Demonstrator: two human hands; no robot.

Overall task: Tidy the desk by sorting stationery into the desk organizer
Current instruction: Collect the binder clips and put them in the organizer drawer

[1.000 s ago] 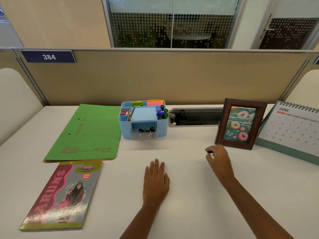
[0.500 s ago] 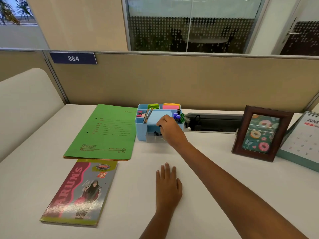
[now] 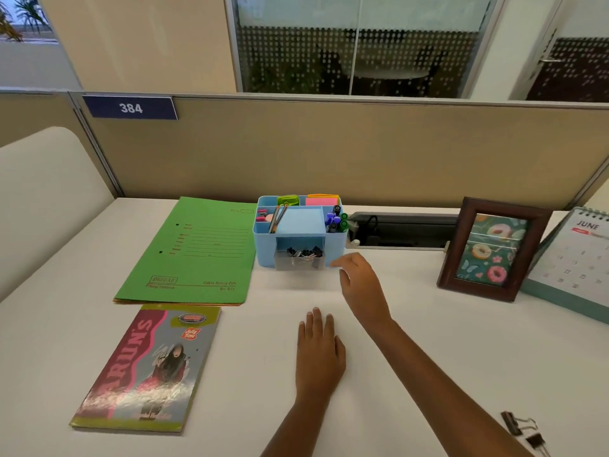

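Observation:
A light blue desk organizer (image 3: 263, 249) stands at the back of the white desk. Its compartments hold markers (image 3: 336, 219), pencils, sticky notes (image 3: 321, 201) and erasers. Its clear front drawer (image 3: 298, 260) is pulled out and holds several black binder clips. My right hand (image 3: 362, 288) hovers just right of the drawer, fingers loosely apart and empty. My left hand (image 3: 319, 354) lies flat on the desk, palm down, in front of the organizer. Two loose binder clips (image 3: 524, 430) lie at the near right edge.
A green file folder (image 3: 191, 255) lies left of the organizer, with a magazine (image 3: 148, 367) in front of it. A wooden photo frame (image 3: 491, 252) and a desk calendar (image 3: 576, 258) stand at the right. A cable tray slot (image 3: 402, 230) sits behind.
My right hand picked up a black clip near the photo frame, carried it to the organizer's drawer, and has now drawn back from the drawer, empty. The view shifted, bringing clips at the near right into sight.

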